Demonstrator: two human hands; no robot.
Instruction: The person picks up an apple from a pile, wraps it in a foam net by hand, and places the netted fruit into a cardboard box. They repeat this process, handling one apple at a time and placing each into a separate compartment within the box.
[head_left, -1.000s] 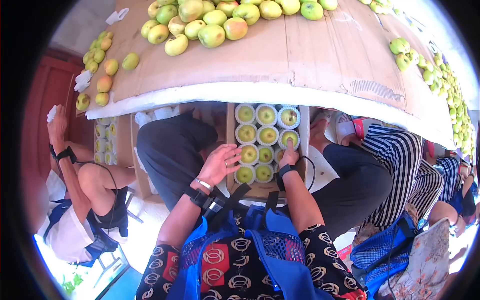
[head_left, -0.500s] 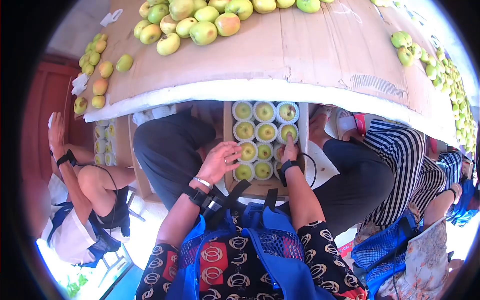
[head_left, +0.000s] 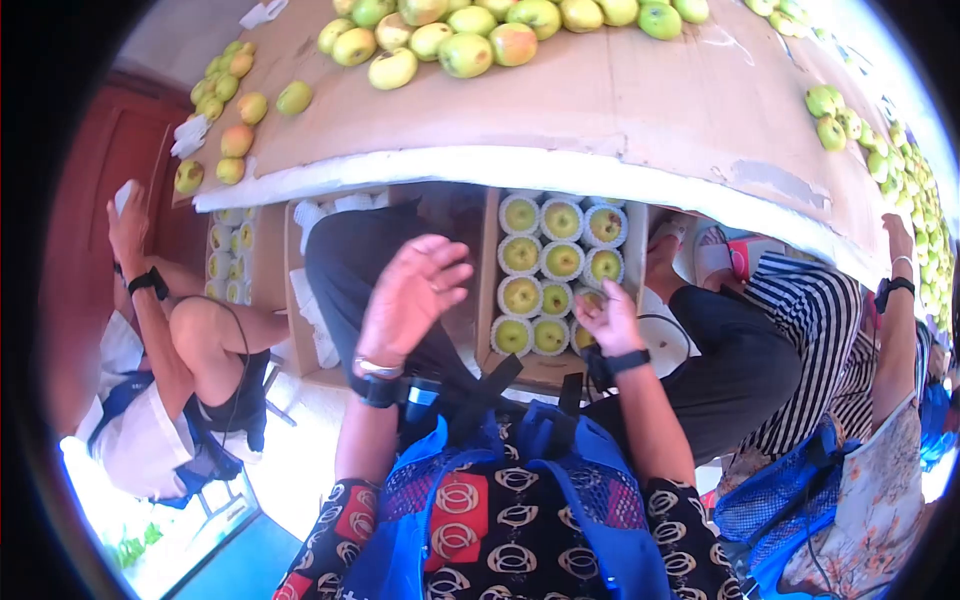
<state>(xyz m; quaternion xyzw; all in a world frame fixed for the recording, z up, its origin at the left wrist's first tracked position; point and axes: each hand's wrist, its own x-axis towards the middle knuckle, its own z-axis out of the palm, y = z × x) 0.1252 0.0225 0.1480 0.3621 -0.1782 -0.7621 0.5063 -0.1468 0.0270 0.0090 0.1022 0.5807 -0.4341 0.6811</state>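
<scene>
A cardboard box (head_left: 490, 235) stands between my knees, below the table edge. Inside it, green apples (head_left: 562, 260) sit in rows, each in a white foam net. My left hand (head_left: 415, 290) is raised left of the box with its fingers apart and nothing in it. Over the near right part of the box is my right hand (head_left: 610, 318), its fingers loosely spread and no object visible in them. It partly hides the apples of the right column beneath it.
Loose apples (head_left: 465, 55) lie on the cardboard-covered table (head_left: 480, 115) ahead. Another box (head_left: 300, 265) with white foam nets stands to the left. On the left a co-worker's hand (head_left: 127, 225) holds something white; on the right a co-worker's hand (head_left: 899, 240) is near apples.
My left hand has lifted away from the apples at the box's left side, and its fingers have spread. My right hand has drawn back from the right column toward me. The view has shifted slightly.
</scene>
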